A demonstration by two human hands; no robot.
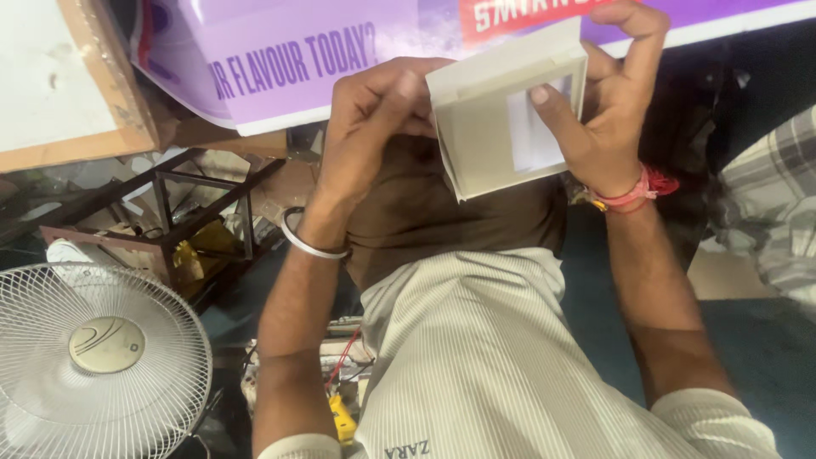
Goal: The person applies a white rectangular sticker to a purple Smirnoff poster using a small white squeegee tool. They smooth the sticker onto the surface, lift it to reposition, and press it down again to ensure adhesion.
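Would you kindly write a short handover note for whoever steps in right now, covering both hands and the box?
Left hand: grips the left edge of the small white box, fingers curled over it.
Right hand: holds the box's right side, thumb pressing a white paper slip inside.
Box: open, held up in front of the chest, above the lap, below a purple banner.
Done: box open, slip partly in.
Left: slip not yet flat; box not closed.

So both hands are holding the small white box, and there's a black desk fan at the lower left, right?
Not quite: the head view shows the fan is white, not black. The rest stands: left hand and right hand both hold the small white box.
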